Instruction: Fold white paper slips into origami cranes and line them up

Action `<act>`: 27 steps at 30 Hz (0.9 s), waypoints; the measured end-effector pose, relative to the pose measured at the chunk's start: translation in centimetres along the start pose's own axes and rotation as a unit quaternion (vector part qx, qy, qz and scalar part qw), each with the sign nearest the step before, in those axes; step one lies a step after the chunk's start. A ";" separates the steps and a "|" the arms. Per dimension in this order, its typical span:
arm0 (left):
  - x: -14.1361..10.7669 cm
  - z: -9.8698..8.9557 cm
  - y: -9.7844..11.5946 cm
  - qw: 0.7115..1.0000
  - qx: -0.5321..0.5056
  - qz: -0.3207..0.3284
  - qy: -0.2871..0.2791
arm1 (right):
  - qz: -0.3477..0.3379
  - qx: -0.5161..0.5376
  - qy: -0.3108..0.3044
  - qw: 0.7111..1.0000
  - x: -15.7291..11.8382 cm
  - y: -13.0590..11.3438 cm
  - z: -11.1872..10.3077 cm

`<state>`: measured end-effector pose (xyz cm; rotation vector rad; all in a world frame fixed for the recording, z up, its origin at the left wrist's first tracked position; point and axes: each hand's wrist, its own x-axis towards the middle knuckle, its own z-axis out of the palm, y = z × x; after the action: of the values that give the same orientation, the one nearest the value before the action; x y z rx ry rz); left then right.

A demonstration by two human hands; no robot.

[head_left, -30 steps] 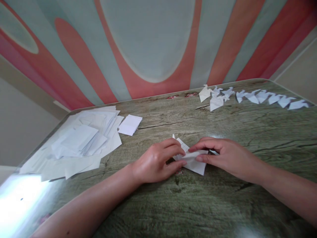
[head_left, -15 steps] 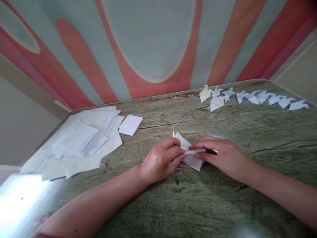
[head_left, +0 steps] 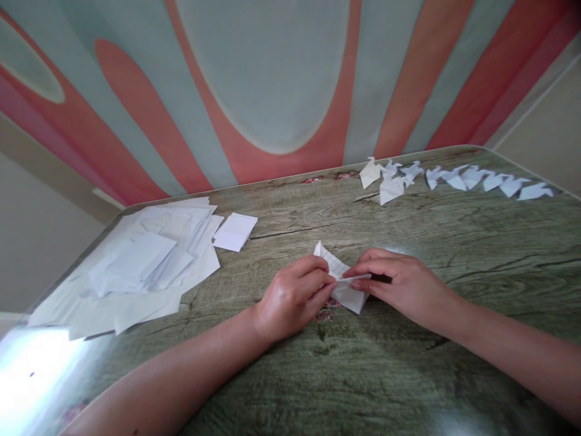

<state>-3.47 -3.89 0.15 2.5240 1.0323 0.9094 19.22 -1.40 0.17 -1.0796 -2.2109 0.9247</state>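
Note:
Between my hands, low over the wooden table, is a partly folded sheet of white paper [head_left: 351,297] with faint ruled lines on its inner face. My left hand [head_left: 295,293] pinches its left edge, fingertips pressed together near the crease. With thumb and fingers, my right hand [head_left: 390,272] grips a raised fold on the other side. One pointed corner of the paper sticks up beyond the left fingers, and another points toward me. The fingers cover part of the fold between them.
A loose pile of white paper sheets [head_left: 200,266] lies on the left of the table [head_left: 281,387], with a small folded stack [head_left: 236,232] beside it. Several folded paper birds [head_left: 472,177] stand in a row at the back right. A painted wall [head_left: 272,72] rises behind.
Both hands keep hold of the paper, and the fingers have shifted only slightly. The paper's upper flaps sit closer together. The whole view has moved a little, so things appear slightly farther left.

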 end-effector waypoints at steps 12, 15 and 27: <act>0.2 -0.6 -0.4 1.000 -0.006 -0.010 0.016 | 0.100 0.011 -0.006 0.995 0.5 0.1 -1.6; 0.2 -0.6 -0.5 1.000 -0.015 -0.011 0.021 | 0.118 0.015 -0.025 0.993 0.6 0.3 -2.0; 0.2 -0.1 0.4 0.999 -0.033 -0.015 0.016 | -0.056 -0.039 0.064 0.996 -0.2 -0.7 0.2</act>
<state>-3.21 -3.99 0.52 2.4404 1.0299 0.9619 18.83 -1.93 0.56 -1.0087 -2.1917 0.7078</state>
